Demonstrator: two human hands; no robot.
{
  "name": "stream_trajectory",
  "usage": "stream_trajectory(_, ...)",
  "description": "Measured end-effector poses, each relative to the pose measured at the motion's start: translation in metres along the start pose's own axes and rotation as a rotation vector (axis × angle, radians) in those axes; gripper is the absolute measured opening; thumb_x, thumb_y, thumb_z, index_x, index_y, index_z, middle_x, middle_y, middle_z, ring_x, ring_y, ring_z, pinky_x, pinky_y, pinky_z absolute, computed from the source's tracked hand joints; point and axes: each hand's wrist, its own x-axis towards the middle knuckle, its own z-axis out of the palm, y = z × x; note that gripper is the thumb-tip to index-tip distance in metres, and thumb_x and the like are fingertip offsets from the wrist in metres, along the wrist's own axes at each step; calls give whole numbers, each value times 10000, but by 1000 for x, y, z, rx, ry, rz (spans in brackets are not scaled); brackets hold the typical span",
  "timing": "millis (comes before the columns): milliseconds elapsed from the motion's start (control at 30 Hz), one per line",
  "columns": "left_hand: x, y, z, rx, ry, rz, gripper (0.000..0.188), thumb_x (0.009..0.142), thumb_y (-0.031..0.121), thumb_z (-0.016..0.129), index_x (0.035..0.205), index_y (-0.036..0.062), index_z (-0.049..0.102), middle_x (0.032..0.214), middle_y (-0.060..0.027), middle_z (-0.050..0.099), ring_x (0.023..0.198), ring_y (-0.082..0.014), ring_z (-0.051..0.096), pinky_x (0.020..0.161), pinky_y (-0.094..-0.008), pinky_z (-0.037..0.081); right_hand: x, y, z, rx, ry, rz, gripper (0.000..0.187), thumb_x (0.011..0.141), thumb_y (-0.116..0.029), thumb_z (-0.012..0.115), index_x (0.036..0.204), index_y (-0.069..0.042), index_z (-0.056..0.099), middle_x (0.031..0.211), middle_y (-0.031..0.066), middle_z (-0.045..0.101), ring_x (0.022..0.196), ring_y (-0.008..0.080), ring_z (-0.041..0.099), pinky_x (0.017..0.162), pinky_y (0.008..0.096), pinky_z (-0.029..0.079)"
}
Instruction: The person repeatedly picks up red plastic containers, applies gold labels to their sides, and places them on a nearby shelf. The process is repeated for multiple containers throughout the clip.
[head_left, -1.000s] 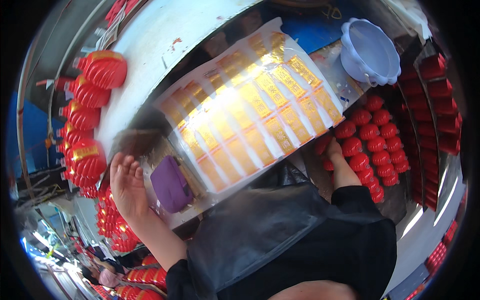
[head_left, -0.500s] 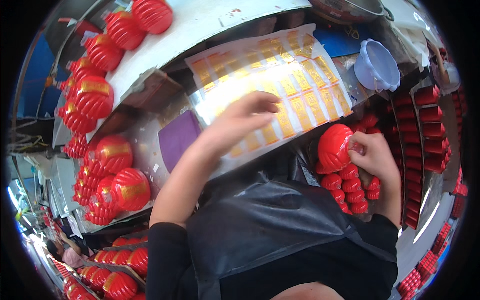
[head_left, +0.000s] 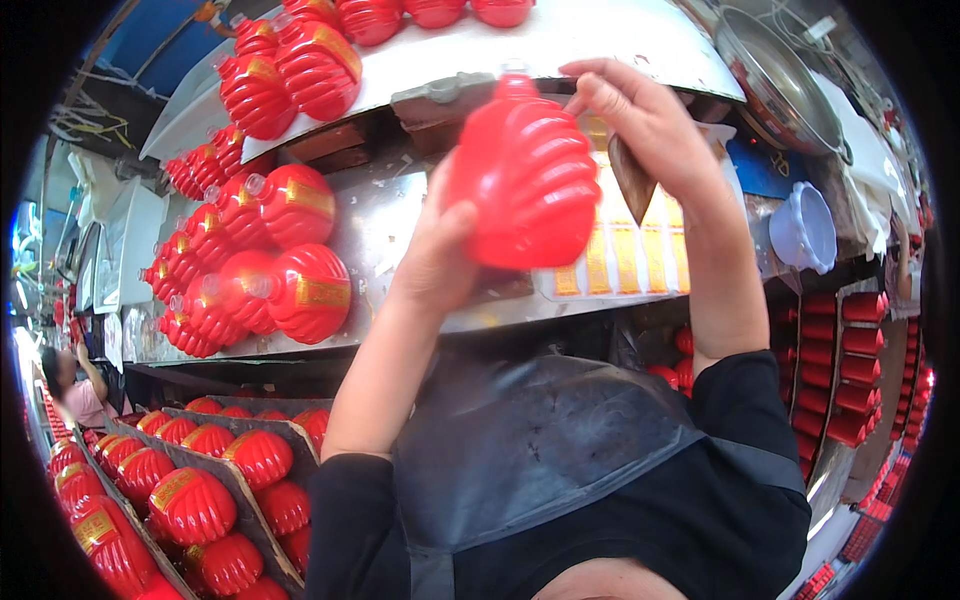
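My left hand (head_left: 440, 245) grips a glossy red ribbed bottle (head_left: 530, 185) by its side, holding it up over the bench, its clear threaded neck pointing away from me. No gold label shows on the side facing me. Close to the neck on the right is my right hand (head_left: 640, 115), fingers bent, with a flat brownish-gold label (head_left: 630, 180) hanging from it; exactly where it is pinched is hidden. Behind the bottle and right hand lies a white backing sheet with rows of gold labels (head_left: 625, 258), partly covered by them.
Red bottles with gold labels (head_left: 310, 290) stand at the bench's left, more on a raised white shelf (head_left: 600, 40). Crates of red bottles (head_left: 195, 505) sit lower left. A pale blue bucket (head_left: 803, 228), a metal pan (head_left: 778, 80) and stacked red items (head_left: 860, 340) are at the right.
The red bottle has come up from the lower right to the middle, now in my left hand. My right hand has moved up beside its neck, a label now hanging from it. The view has shifted.
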Motion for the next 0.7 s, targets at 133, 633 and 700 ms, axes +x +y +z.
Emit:
stream_trajectory(133,-4,5,-31,259,429,166,982,837,224,864,1593,42,264,1527,-173,458,1375,-281,528,1145,-441,469,2,32,77,21,-78,93,703,1033,-394,661,1558,13,434,1439,190,617,1339,244,574,1130,377,443)
stream_trajectory(633,1,2,-52,680,517,117,892,852,207,860,1531,-48,340,1396,-169,560,1233,-237,602,1071,-382,498,-106,75,48,-474,157,100,236,962,-115,714,1162,6,748,1051,152,774,900,240,756,782,328,591)
stream_trajectory(700,2,1,-52,666,510,125,893,860,269,878,1514,-53,360,1397,-163,558,1253,-236,587,1092,-385,476,-137,79,43,-743,233,-137,217,892,-95,760,1090,-7,754,1060,191,761,877,344,752,742,385,614)
